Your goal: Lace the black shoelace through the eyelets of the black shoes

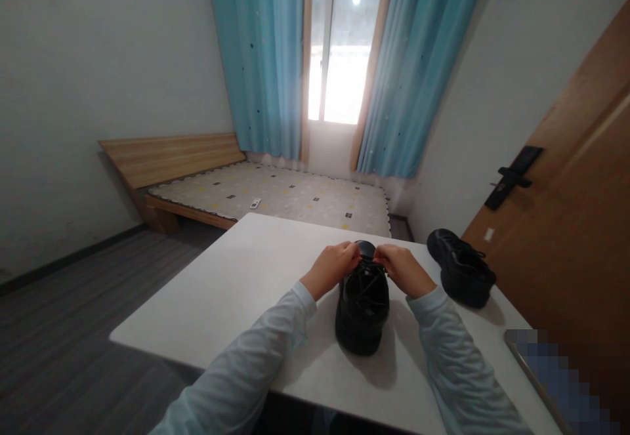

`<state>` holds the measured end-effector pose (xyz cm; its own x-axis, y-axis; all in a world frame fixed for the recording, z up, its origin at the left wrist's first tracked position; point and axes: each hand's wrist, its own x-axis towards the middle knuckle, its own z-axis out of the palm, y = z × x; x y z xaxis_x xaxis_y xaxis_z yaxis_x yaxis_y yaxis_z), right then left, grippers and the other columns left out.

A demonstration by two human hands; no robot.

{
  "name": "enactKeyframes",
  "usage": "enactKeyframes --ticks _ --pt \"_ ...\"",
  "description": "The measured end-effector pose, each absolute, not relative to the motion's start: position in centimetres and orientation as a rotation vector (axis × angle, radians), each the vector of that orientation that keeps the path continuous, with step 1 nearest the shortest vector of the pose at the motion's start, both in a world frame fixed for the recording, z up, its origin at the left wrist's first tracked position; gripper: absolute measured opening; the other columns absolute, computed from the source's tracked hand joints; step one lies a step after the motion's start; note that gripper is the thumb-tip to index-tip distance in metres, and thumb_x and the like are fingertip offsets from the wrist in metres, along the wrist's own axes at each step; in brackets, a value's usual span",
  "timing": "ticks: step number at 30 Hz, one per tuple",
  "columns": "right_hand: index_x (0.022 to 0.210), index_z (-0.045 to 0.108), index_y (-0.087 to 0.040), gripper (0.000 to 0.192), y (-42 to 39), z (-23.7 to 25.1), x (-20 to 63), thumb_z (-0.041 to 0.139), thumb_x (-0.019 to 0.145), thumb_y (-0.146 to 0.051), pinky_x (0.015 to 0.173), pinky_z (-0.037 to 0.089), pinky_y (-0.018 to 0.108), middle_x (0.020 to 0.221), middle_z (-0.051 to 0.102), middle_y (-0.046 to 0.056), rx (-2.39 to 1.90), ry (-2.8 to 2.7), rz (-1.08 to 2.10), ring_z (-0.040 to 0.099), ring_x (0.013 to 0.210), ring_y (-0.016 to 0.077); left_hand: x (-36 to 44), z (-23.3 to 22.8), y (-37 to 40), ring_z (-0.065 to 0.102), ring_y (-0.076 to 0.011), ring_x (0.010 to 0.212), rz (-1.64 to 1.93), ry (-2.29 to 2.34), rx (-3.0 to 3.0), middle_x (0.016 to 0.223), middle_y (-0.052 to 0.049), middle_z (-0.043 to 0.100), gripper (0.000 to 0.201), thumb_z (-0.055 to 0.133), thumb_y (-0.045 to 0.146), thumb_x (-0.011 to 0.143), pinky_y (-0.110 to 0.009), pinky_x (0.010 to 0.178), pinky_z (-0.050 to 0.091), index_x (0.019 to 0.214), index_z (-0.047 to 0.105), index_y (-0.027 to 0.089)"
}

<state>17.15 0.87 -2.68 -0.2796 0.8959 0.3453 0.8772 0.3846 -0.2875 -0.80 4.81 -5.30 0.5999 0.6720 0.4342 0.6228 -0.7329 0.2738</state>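
A black lace-up shoe with a thick, dark sole (361, 330) stands upright on a white, smooth-topped table (231, 284), a little right of centre in the lower half of the frame, heel toward the bottom edge and toe pointing up the frame. The left hand (335, 262) and the right hand (399, 267) meet it from either side near the toe end; each has its fingers curled nearly closed, in what looks like a pinch on the thin black laces (367, 264). Which strand each has is too dark to tell.

The shoe should be light to moderate in weight, with a firm sole, a somewhat yielding upper and limp, possibly slippery laces. It looks hard to damage. Fingertip pinches suit the laces; for lifting, the heel or the collar's sides would give the surest hold.

Counted: two shoes in all, the second black shoe (465, 271) at the table's edge, right of centre; two hands; one table; one bed with a pale patterned mattress (290, 189); one white remote control (255, 203) on it; two blue curtains (266, 61), upper centre; one brown wooden door (556, 238), right.
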Motion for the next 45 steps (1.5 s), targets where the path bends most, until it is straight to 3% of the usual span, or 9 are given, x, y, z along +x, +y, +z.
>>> enactKeyframes --ticks 3,7,14,18,21,28,36,39,45 --pt "0.067 0.052 -0.018 0.014 0.9 -2.9 17.3 0.046 0.079 -0.016 0.060 0.038 0.027 0.068 0.061 0.006 -1.544 -2.183 0.023 0.056 0.064 0.0173 -1.1 -5.5 5.0 0.060 -0.0163 0.076 0.821 1.100 2.704 0.086 -0.006 0.063 0.012 0.047 0.024 0.086 -0.025 0.069 0.045 0.088 0.055 0.016" --pt "0.067 0.049 -0.018 0.013 0.5 -2.9 18.0 0.045 0.080 -0.017 0.053 0.039 0.025 0.058 0.057 0.002 -1.577 -2.105 0.141 0.051 0.049 0.0125 -1.3 -5.3 4.9 0.059 -0.0154 0.078 0.862 1.097 2.649 0.084 -0.004 0.062 0.007 0.049 0.021 0.084 -0.025 0.071 0.045 0.085 0.054 0.016" --pt "0.070 0.048 -0.018 0.022 -0.1 -2.4 19.0 0.052 0.077 -0.039 0.031 0.032 0.021 0.043 0.050 -0.005 -1.530 -1.755 0.823 0.043 0.031 0.0090 -1.1 -4.5 4.0 0.056 -0.0108 0.063 0.982 1.110 2.413 0.069 0.000 0.061 0.004 0.053 0.016 0.078 -0.023 0.064 0.045 0.074 0.055 0.015" --pt "0.067 0.049 -0.017 0.037 0.4 -3.0 19.2 0.068 0.062 -0.048 0.029 0.034 0.018 0.055 0.057 -0.002 -1.314 -1.501 1.191 0.047 0.037 0.0073 -0.8 -4.9 4.1 0.058 -0.0097 0.060 1.047 0.980 2.046 0.073 0.000 0.063 0.008 0.057 0.021 0.076 -0.021 0.055 0.046 0.082 0.056 0.016" --pt "0.065 0.049 -0.016 0.041 0.8 -3.6 19.1 0.074 0.054 -0.047 0.031 0.037 0.017 0.061 0.058 -0.001 -1.245 -1.334 1.275 0.050 0.042 0.0068 -0.5 -5.3 4.3 0.056 -0.0080 0.051 0.971 0.882 1.771 0.075 -0.001 0.062 0.015 0.055 0.022 0.077 -0.018 0.043 0.045 0.090 0.053 0.015" --pt "0.068 0.051 -0.016 0.035 0.8 -3.9 18.3 0.066 0.064 -0.047 0.029 0.039 0.020 0.046 0.050 -0.006 -1.497 -1.491 1.026 0.047 0.032 0.0082 -0.5 -4.9 4.3 0.052 -0.0044 0.047 0.835 0.793 1.573 0.069 0.000 0.057 0.012 0.052 0.017 0.077 -0.016 0.042 0.046 0.088 0.053 0.013" --pt "0.062 0.045 -0.020 0.032 0.9 -4.2 18.2 0.056 0.071 -0.049 0.030 0.028 0.019 0.035 0.041 -0.008 -1.592 -1.703 0.821 0.040 0.028 0.0086 -0.3 -5.3 4.6 0.055 -0.0089 0.051 0.828 0.899 1.880 0.062 0.000 0.060 0.025 0.060 0.033 0.075 -0.019 0.046 0.045 0.088 0.065 0.013" --pt "0.061 0.045 -0.020 0.030 1.1 -4.3 18.4 0.049 0.075 -0.046 0.035 0.029 0.021 0.037 0.041 -0.007 -1.635 -1.767 0.713 0.039 0.032 0.0093 -0.4 -5.0 4.4 0.054 -0.0086 0.050 0.867 1.016 2.038 0.060 0.001 0.060 0.019 0.059 0.030 0.077 -0.020 0.053 0.046 0.083 0.069 0.015" --pt "0.057 0.048 -0.019 0.027 1.4 -4.0 18.9 0.047 0.076 -0.040 0.055 0.038 0.025 0.057 0.055 0.001 -1.654 -1.930 0.392 0.050 0.056 0.0140 -0.3 -5.1 4.3 0.057 -0.0111 0.070 1.054 1.101 2.335 0.081 -0.002 0.060 0.009 0.055 0.018 0.081 -0.022 0.068 0.045 0.079 0.064 0.016"
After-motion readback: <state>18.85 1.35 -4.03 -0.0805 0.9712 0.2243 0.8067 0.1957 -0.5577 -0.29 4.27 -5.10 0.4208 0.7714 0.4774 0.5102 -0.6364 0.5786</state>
